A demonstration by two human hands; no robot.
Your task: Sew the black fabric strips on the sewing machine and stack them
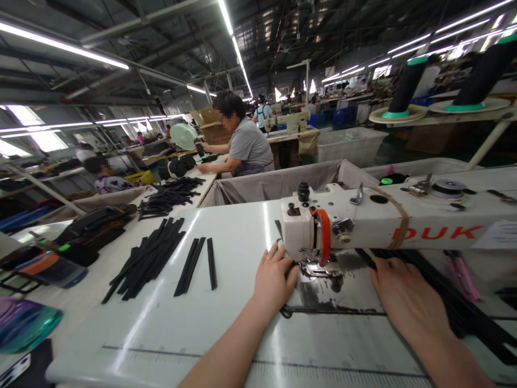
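Observation:
My left hand (277, 275) is closed beside the needle area of a white sewing machine (436, 221). A black fabric strip (278, 228) sticks out beyond its fingertips; the rest of that strip is hidden. On the machine's right side, my right hand (412, 293) is closed at the end of another black strip (365, 258), its fingertips partly hidden under the machine arm. More long black strips (480, 323) lie beneath and beside the right hand. The metal presser foot (317, 271) sits between both hands.
Several cut black strips (149, 258) lie piled on the table (234, 323) at left, with a few set apart. Pink-handled snips (462, 275) are right of my right hand. Thread cones (407, 83) stand upper right. A co-worker (250, 143) handles things across the table.

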